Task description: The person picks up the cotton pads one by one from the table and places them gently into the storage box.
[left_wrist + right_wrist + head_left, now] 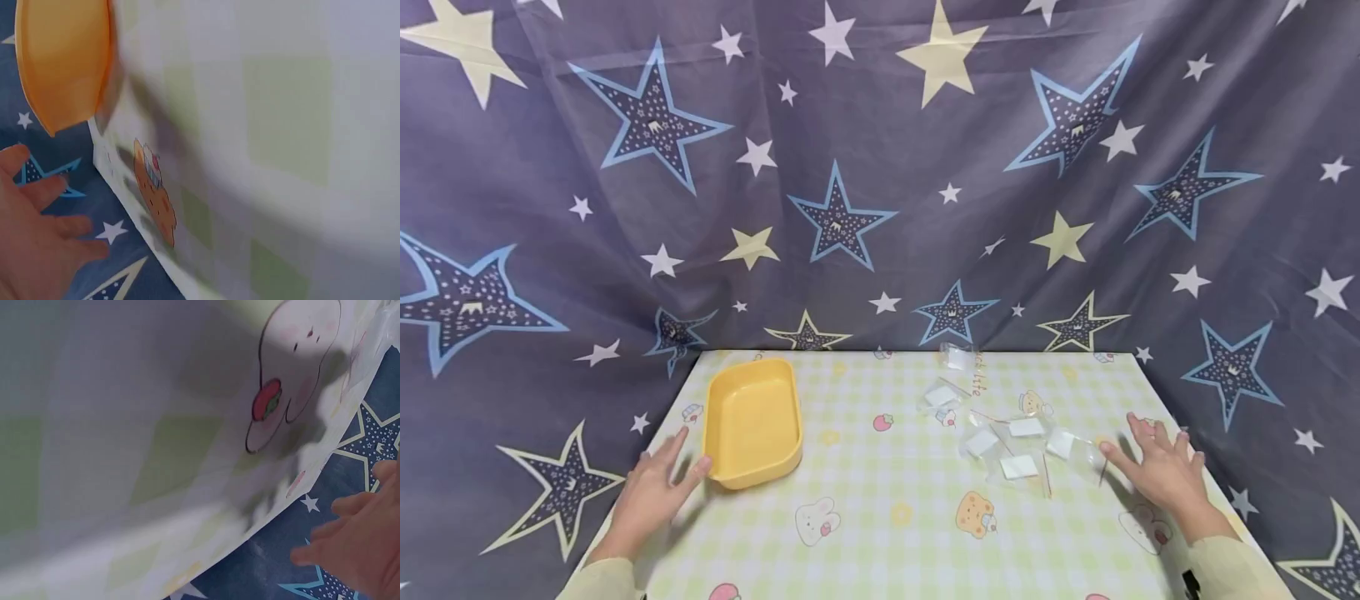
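A yellow rectangular tray (752, 425) with rounded corners stands at the left of the table, and its orange-looking side (65, 62) fills the upper left of the left wrist view. My left hand (655, 487) hovers just beside its near left corner, fingers spread, thumb tip right at the rim. Over the table's right side is my right hand (1168, 471), fingers apart and holding nothing. Closest to it lies a small clear plastic packet (1062, 443) with a white rectangle inside. Several similar packets (1018, 467) lie loosely grouped right of centre, some overlapping.
The table (865, 550) wears a pale green-and-white checked cover with cartoon prints. Thin reddish strips (1047, 477) show among the packets. A dark star-patterned curtain (880, 125) hangs behind the table and along both sides.
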Motion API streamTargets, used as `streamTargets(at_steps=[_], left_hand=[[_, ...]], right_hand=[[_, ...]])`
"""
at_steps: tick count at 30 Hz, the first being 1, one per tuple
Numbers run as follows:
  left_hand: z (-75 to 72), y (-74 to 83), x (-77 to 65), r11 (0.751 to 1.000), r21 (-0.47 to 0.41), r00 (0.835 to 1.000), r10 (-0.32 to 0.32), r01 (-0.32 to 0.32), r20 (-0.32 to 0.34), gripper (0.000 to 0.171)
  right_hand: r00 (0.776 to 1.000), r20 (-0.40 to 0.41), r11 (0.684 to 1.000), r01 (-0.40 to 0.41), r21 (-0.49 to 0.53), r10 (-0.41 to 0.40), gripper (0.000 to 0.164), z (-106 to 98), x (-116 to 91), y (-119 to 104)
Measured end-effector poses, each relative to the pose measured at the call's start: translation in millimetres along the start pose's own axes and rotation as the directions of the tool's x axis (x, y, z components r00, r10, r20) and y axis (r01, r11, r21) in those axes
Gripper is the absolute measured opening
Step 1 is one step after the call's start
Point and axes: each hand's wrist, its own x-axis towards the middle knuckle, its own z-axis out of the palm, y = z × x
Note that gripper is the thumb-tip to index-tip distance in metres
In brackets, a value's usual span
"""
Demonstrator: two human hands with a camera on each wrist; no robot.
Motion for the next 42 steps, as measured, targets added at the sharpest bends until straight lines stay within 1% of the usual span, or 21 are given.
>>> streamTargets(at_steps=[3, 6, 9, 10, 13, 15, 18, 22, 25, 30, 33, 37, 42], left_hand=[[9.8, 7.5, -4.0, 0.993, -0.111, 0.998, -0.046, 0.051, 0.051, 0.094], [20.5, 13.6, -8.4, 0.970, -0.216, 0.992, -0.098, 0.113, 0.080, 0.099], [28.1, 16.8, -11.5, 0.942, -0.301, 0.989, -0.131, 0.147, 0.071, 0.099], [29.5, 17.9, -12.0, 0.933, -0.327, 0.989, -0.135, 0.150, 0.067, 0.098], [32.3, 20.0, -12.3, 0.919, -0.370, 0.990, -0.130, 0.139, 0.048, 0.093], [33.5, 20.6, -11.9, 0.917, -0.376, 0.992, -0.122, 0.130, 0.045, 0.088], [34.6, 21.0, -11.3, 0.913, -0.384, 0.990, -0.121, 0.137, 0.065, 0.082], [35.1, 20.5, -11.4, 0.911, -0.385, 0.988, -0.119, 0.149, 0.098, 0.078], [35.3, 19.7, -12.7, 0.915, -0.376, 0.988, -0.114, 0.146, 0.106, 0.078], [36.3, 19.1, -17.8, 0.927, -0.352, 0.990, -0.104, 0.131, 0.095, 0.084], [36.8, 19.1, -20.2, 0.927, -0.356, 0.992, -0.088, 0.115, 0.091, 0.090], [36.4, 18.7, -19.9, 0.931, -0.348, 0.993, -0.078, 0.106, 0.094, 0.095], [36.1, 18.2, -19.4, 0.941, -0.324, 0.994, -0.072, 0.097, 0.088, 0.098]], right_hand=[[0.998, 0.062, 0.998, 0.021, 0.063, -0.025, 0.108, 0.0, -0.6, -2.9], [0.994, 0.086, 0.992, 0.052, 0.114, -0.062, 0.111, 3.2, -0.2, -7.3], [0.992, 0.063, 0.986, 0.097, 0.132, -0.106, 0.110, 9.0, 0.8, -12.0], [0.991, 0.052, 0.985, 0.113, 0.134, -0.121, 0.109, 10.9, 1.3, -13.1], [0.985, 0.037, 0.975, 0.159, 0.156, -0.166, 0.108, 16.0, 2.7, -16.2], [0.981, 0.036, 0.968, 0.183, 0.170, -0.191, 0.106, 19.1, 3.7, -17.7], [0.977, 0.033, 0.964, 0.201, 0.172, -0.210, 0.103, 23.3, 5.0, -19.5], [0.978, 0.011, 0.969, 0.203, 0.143, -0.207, 0.094, 26.4, 6.3, -21.0], [0.981, 0.008, 0.973, 0.193, 0.127, -0.195, 0.090, 27.2, 7.2, -21.2], [0.982, 0.017, 0.976, 0.183, 0.117, -0.186, 0.090, 27.5, 8.9, -20.7], [0.983, 0.016, 0.976, 0.182, 0.120, -0.186, 0.089, 27.5, 9.1, -20.9], [0.984, 0.026, 0.976, 0.172, 0.131, -0.177, 0.089, 27.5, 10.1, -22.6], [0.986, 0.047, 0.979, 0.152, 0.136, -0.159, 0.089, 27.2, 11.8, -25.6]])
